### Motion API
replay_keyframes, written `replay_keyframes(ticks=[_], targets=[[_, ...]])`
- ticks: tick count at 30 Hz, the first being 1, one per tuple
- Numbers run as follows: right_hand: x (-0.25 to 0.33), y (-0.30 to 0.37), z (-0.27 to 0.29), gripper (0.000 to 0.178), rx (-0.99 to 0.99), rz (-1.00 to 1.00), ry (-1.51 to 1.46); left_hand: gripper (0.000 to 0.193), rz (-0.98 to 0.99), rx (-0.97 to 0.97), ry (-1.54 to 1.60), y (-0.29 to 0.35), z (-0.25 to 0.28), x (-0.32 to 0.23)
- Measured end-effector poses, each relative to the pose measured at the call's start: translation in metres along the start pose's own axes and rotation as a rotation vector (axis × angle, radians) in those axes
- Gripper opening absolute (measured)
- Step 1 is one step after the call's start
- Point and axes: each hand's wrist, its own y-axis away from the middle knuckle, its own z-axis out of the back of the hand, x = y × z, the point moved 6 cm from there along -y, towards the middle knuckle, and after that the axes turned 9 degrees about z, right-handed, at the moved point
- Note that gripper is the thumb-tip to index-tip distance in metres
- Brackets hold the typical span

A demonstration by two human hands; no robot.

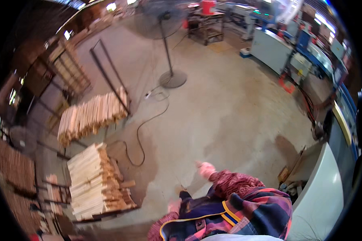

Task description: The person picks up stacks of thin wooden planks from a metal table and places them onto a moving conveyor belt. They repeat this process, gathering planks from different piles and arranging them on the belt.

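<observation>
Two hands, nothing visibly held: right hand (206, 170) stretched forward, left hand (174, 205) low, perhaps for balance. Cannot tell, through blur, whether spread or pressed together at fingers. Left of left fingers, well apart: nearer stack of wooden strips (93, 182), laid parallel, probably for tidy lifting, on metal rack (112, 214). Farther beyond: second strip stack (90, 117) against upright posts (101, 66), presumably to prevent toppling. Well ahead of right fingers: pedestal fan (173, 79), likely for cooling.
</observation>
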Motion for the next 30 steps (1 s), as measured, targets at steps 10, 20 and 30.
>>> replay_keyframes(ticks=[10,20,30], targets=[[-0.129,0.039,0.039,0.030,0.156,-0.093,0.516,0.077,0.235,-0.263,0.254,-0.054,0.142,0.057],[0.185,-0.188,-0.033,0.046,0.246,0.628,0.675,0.068,0.755,-0.051,0.721,-0.007,0.125,0.123],[0.364,-0.306,-0.128,0.056,0.647,0.339,0.508,0.050,0.622,-0.055,0.728,-0.006,0.127,0.055]])
